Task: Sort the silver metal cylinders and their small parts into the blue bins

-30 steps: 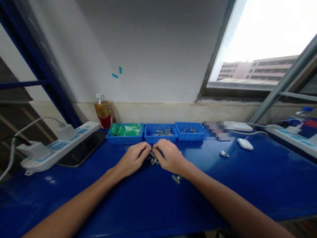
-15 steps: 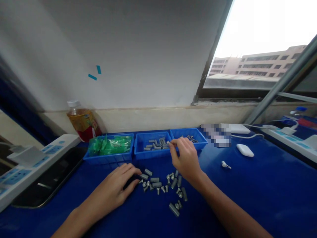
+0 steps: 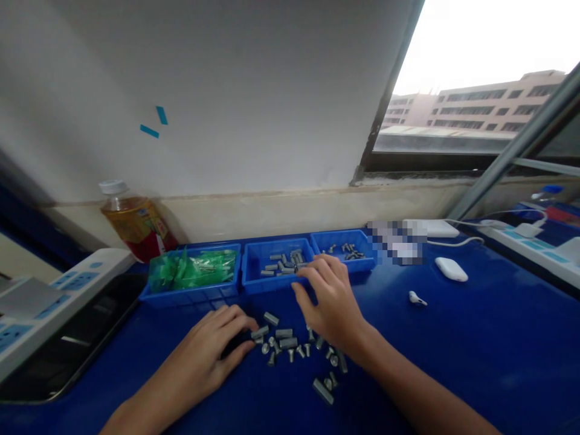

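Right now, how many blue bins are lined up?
3: the left bin with green packets, the middle bin with metal cylinders, the right bin with small screws, partly behind the right hand. None seems hidden.

One camera, on the head of the person working. Looks forward and down across the glossy blue metal-look bench (image 3: 408, 356) from its near side. Bare left hand (image 3: 206, 344) and bare right hand (image 3: 333, 302) close to the lens, lower centre; forearms run in from the bottom edge. Row of shallow blue plastic trays (image 3: 278, 284) farther out, just below mid-height. Plain grey-white wall (image 3: 254, 90) faces the lens, filling much of the top. Dark-framed window (image 3: 453, 118), upper right. White plastic power strip (image 3: 106, 263) cut by left edge.
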`<act>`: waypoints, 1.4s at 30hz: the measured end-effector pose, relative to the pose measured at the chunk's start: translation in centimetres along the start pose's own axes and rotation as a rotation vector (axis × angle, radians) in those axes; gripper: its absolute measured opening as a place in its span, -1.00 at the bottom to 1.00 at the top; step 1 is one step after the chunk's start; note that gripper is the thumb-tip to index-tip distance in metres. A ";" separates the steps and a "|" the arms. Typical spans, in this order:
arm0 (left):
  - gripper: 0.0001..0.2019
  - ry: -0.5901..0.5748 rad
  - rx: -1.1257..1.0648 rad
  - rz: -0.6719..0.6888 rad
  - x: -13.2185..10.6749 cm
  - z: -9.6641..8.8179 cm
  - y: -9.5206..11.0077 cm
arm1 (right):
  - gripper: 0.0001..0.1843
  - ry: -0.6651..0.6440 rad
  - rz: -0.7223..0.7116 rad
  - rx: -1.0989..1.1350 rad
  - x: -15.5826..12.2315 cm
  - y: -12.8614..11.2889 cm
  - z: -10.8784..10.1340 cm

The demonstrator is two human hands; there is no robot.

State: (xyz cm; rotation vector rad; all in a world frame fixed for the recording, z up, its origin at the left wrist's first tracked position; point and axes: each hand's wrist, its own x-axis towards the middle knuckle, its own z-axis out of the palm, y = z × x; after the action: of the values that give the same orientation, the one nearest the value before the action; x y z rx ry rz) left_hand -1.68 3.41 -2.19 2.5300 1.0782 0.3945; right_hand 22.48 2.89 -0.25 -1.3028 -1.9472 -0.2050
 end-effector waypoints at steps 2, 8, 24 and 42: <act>-0.86 0.004 -0.001 -0.014 0.1 0.0 -0.1 | -0.92 -0.068 -0.047 0.076 -0.5 -0.9 0.1; -0.85 0.053 -0.045 -0.028 0.5 0.4 -0.4 | -0.91 -0.207 -0.117 0.205 -1.7 -2.7 0.3; -0.80 0.616 -0.268 0.024 0.2 0.2 4.0 | -0.84 -0.104 -0.250 0.168 -1.9 -3.7 0.2; -0.71 0.617 -0.489 0.193 0.4 1.1 5.5 | -0.70 0.036 -0.210 0.235 -1.7 -3.7 0.6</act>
State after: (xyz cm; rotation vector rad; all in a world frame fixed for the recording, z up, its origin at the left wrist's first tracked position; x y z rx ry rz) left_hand 2.52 -0.06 -0.77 2.1057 0.7823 1.3735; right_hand 19.37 0.24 -0.83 -0.9378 -2.0091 -0.0977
